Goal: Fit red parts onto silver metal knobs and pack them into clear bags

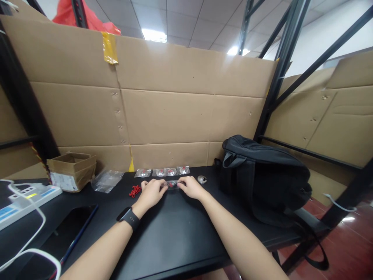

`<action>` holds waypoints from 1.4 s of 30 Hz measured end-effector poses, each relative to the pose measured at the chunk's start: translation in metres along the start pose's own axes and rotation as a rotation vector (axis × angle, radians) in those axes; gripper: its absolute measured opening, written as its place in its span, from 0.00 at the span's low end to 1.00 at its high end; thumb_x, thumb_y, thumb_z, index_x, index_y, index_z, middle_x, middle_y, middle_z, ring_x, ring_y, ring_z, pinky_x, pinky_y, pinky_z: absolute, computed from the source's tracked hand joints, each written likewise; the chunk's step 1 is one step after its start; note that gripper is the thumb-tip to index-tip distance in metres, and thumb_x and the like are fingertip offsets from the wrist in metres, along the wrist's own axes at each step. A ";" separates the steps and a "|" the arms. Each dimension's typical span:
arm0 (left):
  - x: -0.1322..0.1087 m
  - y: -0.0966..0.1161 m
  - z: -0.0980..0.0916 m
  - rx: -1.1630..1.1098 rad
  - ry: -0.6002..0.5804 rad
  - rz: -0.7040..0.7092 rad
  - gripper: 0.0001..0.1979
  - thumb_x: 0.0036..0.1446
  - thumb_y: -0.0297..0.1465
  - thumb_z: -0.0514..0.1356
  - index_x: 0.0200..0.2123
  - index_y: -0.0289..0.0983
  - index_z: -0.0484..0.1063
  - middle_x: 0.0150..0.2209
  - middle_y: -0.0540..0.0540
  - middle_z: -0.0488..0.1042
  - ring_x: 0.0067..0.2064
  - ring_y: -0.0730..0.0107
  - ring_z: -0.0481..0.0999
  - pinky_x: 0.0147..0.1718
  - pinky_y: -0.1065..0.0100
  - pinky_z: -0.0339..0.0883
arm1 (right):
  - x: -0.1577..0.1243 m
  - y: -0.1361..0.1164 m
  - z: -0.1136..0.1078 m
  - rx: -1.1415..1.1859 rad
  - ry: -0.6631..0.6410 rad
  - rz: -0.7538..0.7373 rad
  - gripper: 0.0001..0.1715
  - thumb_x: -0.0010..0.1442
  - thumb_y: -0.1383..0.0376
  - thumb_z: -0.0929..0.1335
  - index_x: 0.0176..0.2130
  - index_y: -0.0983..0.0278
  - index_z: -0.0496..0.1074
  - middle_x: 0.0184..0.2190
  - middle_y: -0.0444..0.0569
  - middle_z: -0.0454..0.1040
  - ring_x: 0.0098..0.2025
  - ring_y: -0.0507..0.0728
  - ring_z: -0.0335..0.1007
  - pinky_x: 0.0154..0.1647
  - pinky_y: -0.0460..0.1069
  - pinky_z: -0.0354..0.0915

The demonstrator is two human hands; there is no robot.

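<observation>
My left hand [151, 192] and my right hand [190, 187] meet on the black table [175, 229], both pinched on the ends of a small clear packet [172, 184] with something red and silver inside. A black watch sits on my left wrist. Behind my hands lies a row of several similar clear packets [162, 172], each with a silver round piece. A small heap of red cord pieces [135, 191] lies just left of my left hand. One loose silver round piece [202, 179] rests to the right of my right hand.
A black backpack [262, 175] lies on the table's right side. An open cardboard box [71, 169] and an empty clear bag [107, 180] sit at the left rear. A white power strip [26, 196] with white cables is at far left. Cardboard walls enclose the back.
</observation>
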State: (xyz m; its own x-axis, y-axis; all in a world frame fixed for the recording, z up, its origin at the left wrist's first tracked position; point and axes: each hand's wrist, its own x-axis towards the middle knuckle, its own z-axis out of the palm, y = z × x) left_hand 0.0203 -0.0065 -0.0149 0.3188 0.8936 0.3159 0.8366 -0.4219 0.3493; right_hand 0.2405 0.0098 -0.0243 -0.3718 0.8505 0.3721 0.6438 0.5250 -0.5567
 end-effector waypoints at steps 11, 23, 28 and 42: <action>0.004 -0.002 -0.008 -0.179 -0.056 -0.146 0.10 0.59 0.40 0.59 0.33 0.45 0.80 0.36 0.48 0.83 0.43 0.58 0.79 0.47 0.60 0.55 | 0.002 0.016 0.015 0.429 -0.013 0.139 0.22 0.52 0.62 0.75 0.46 0.65 0.73 0.27 0.46 0.79 0.30 0.56 0.76 0.33 0.46 0.65; -0.003 -0.102 -0.069 0.264 0.436 -0.559 0.14 0.58 0.27 0.55 0.43 0.42 0.77 0.45 0.40 0.79 0.52 0.51 0.72 0.50 0.51 0.54 | 0.129 -0.021 0.051 0.100 0.090 0.340 0.17 0.51 0.71 0.73 0.43 0.63 0.77 0.31 0.48 0.81 0.34 0.56 0.78 0.36 0.46 0.68; -0.009 -0.132 -0.063 0.314 0.255 -0.639 0.23 0.53 0.31 0.61 0.53 0.42 0.72 0.47 0.38 0.78 0.52 0.49 0.72 0.46 0.55 0.59 | 0.159 -0.032 0.079 0.026 0.098 0.316 0.20 0.48 0.73 0.73 0.42 0.62 0.77 0.36 0.50 0.80 0.41 0.58 0.77 0.42 0.47 0.66; -0.006 -0.146 -0.048 0.375 0.448 -0.684 0.18 0.62 0.30 0.50 0.51 0.42 0.74 0.32 0.39 0.78 0.44 0.51 0.75 0.42 0.55 0.52 | 0.078 -0.020 0.000 -0.116 0.222 0.151 0.17 0.57 0.66 0.66 0.47 0.58 0.70 0.26 0.43 0.75 0.31 0.55 0.72 0.34 0.46 0.60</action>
State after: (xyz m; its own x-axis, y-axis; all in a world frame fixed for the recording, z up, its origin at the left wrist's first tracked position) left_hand -0.1253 0.0421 -0.0253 -0.4400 0.7549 0.4863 0.8954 0.3280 0.3010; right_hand 0.1987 0.0652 0.0163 -0.1185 0.8839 0.4523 0.7576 0.3750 -0.5342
